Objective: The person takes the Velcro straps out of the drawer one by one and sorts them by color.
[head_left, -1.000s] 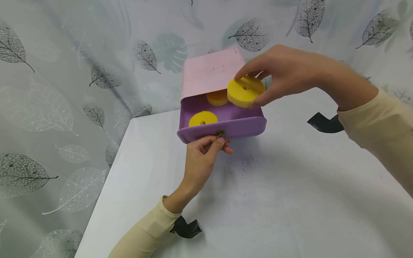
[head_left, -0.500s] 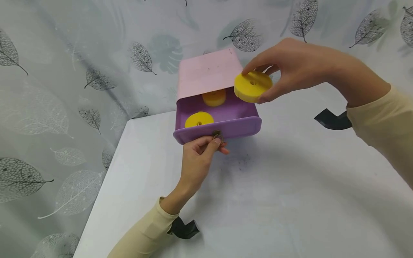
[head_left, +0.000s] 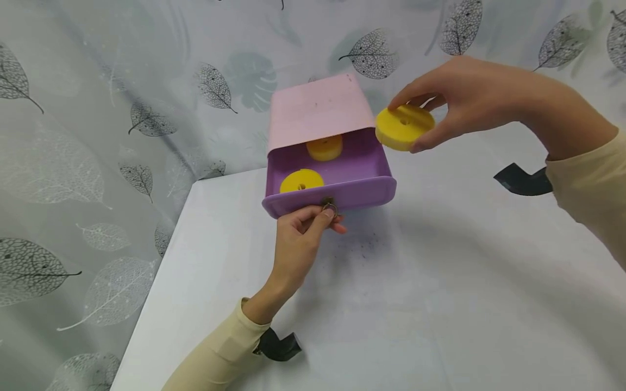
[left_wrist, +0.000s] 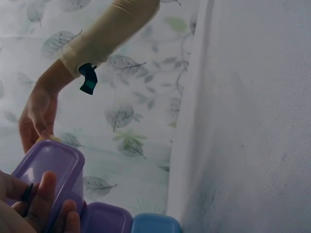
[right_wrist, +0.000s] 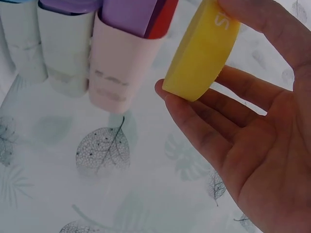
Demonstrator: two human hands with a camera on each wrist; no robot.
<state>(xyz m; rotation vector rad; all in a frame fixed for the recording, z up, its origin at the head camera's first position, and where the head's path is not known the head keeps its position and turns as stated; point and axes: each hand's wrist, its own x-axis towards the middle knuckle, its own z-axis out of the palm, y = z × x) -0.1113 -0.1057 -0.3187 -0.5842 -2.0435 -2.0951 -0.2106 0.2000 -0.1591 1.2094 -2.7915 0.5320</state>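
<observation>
Fingers [head_left: 414,93] and thumb of the right hand [head_left: 469,100] pinch a yellow disc [head_left: 398,134] by its rim, while the left hand's thumb and forefinger are clamped on a ring pull [head_left: 336,209]. The held disc is in the air just off the right side of a pink case [head_left: 320,111], apart from it in the right wrist view. It is round, thick and bright yellow, with a flat face, a small hole through the middle and a smooth, straight-sided edge; the right wrist view shows it tilted, with pale lettering partly cut off by the fingers. The left hand [head_left: 295,247] is at the front of a purple drawer [head_left: 364,191], which stands pulled out of the pink case. Two more yellow pieces are inside: a front disc [head_left: 303,177] at the left, lying flat with its hole showing and its near edge hidden by the drawer's front, and a rear disc [head_left: 325,151], partly under the case, more orange in the shade. Alongside, the left wrist view shows a second purple drawer [left_wrist: 106,218] and a blue drawer [left_wrist: 156,224], the blue one nearer the white tabletop [left_wrist: 252,121].
</observation>
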